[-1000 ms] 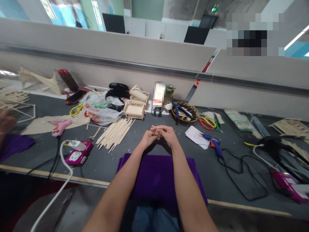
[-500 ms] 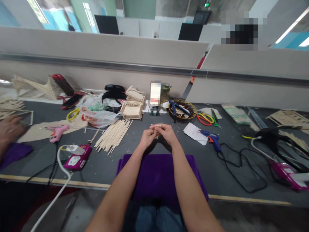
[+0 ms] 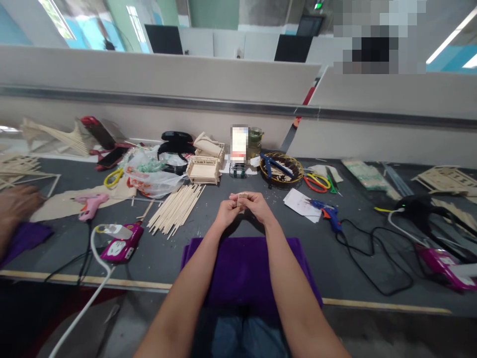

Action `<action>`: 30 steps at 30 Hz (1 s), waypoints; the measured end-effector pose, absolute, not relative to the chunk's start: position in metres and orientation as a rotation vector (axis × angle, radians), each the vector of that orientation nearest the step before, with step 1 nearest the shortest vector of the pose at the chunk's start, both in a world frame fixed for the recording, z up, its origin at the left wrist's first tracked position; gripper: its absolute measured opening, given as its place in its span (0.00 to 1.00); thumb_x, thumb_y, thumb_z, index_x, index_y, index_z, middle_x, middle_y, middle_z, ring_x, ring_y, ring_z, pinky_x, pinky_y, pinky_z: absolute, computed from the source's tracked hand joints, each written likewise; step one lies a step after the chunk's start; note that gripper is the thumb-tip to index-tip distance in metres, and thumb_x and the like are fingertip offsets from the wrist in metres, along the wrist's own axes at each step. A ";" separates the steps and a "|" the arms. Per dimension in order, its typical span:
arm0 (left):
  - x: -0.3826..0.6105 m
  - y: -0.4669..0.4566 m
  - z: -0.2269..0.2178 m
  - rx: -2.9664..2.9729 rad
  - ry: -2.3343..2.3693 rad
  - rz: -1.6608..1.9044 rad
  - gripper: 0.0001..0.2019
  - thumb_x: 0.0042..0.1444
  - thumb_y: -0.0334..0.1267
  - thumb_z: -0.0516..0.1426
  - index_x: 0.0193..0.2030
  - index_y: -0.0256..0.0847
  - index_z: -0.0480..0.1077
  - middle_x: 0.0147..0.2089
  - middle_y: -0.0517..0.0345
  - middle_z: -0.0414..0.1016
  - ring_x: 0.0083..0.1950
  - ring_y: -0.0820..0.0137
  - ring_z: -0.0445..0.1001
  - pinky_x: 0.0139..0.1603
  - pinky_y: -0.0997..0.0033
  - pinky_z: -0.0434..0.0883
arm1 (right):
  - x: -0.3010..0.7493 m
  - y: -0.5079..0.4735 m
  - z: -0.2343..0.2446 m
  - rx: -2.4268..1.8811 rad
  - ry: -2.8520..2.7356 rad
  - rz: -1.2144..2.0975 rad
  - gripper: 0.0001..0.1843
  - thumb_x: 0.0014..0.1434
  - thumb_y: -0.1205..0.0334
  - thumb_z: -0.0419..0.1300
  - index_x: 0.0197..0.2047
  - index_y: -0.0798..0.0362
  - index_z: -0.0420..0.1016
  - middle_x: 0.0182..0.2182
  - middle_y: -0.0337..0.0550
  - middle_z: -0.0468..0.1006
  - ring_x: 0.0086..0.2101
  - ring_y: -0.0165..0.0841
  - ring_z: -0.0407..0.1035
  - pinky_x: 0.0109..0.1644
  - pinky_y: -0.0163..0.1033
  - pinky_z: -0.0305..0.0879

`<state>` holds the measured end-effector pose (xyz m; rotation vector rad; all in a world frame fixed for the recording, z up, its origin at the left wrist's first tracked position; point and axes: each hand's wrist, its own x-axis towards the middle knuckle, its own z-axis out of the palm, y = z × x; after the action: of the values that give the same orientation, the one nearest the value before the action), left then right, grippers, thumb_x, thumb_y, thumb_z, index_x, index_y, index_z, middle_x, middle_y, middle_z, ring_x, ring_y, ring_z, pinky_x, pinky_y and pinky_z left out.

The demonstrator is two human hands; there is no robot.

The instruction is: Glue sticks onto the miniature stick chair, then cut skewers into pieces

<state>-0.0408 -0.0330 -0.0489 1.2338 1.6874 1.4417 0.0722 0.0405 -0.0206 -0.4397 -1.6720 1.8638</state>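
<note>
Both hands meet over the middle of the dark table, fingers closed round one small wooden piece (image 3: 242, 200). It is pale and flat and looks made of thin strips; fingers hide most of it. My left hand (image 3: 228, 211) pinches it from the left. From the right, my right hand (image 3: 258, 205) grips the same piece. A folded purple cloth (image 3: 246, 268) lies beneath my forearms. Left of my hands is a bundle of thin wooden sticks (image 3: 175, 209), and beyond it stands a small wooden bed-like model (image 3: 203, 170).
A blue glue gun (image 3: 328, 213) with a trailing cord lies right, beside white paper (image 3: 301, 205). Behind are a wicker basket (image 3: 285, 171) and scissors (image 3: 316, 183). At left are a pink glue gun (image 3: 91, 205), a magenta power box (image 3: 122, 244) and another person's hand (image 3: 22, 204).
My hands stay in place, with the wooden piece turned slightly so more of its face shows. The other person's hand at left has shifted a little.
</note>
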 end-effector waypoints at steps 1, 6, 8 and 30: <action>-0.041 -0.033 -0.049 1.235 1.694 1.440 0.22 0.41 0.52 0.61 0.12 0.37 0.60 0.15 0.67 0.50 0.21 0.80 0.49 0.24 0.76 0.49 | 0.073 0.040 -0.020 -0.432 -1.672 1.865 0.14 0.48 0.52 0.68 0.36 0.51 0.83 0.40 0.48 0.84 0.50 0.44 0.73 0.57 0.50 0.65; -0.039 -0.036 -0.048 1.237 1.680 1.433 0.24 0.42 0.54 0.61 0.13 0.37 0.60 0.16 0.67 0.49 0.21 0.80 0.48 0.23 0.76 0.49 | 0.073 0.039 -0.019 -0.405 -1.669 1.875 0.15 0.48 0.50 0.69 0.35 0.51 0.83 0.39 0.47 0.84 0.50 0.44 0.74 0.57 0.51 0.65; -0.039 -0.037 -0.047 1.225 1.660 1.438 0.26 0.41 0.56 0.62 0.12 0.37 0.59 0.16 0.67 0.48 0.21 0.80 0.47 0.23 0.76 0.48 | 0.074 0.038 -0.018 -0.404 -1.669 1.887 0.16 0.49 0.50 0.69 0.36 0.51 0.83 0.40 0.47 0.84 0.50 0.44 0.74 0.56 0.50 0.66; -0.034 -0.038 -0.044 1.148 1.609 1.417 0.32 0.34 0.66 0.62 0.12 0.37 0.59 0.14 0.67 0.51 0.20 0.82 0.47 0.21 0.77 0.46 | 0.075 0.038 -0.020 -0.451 -1.627 1.911 0.20 0.47 0.45 0.69 0.36 0.52 0.83 0.41 0.49 0.83 0.45 0.43 0.76 0.53 0.50 0.69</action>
<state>-0.0337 -0.0383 -0.0443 1.1477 1.6090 1.4174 0.0745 0.0382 -0.0202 -0.4513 -1.6265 1.9114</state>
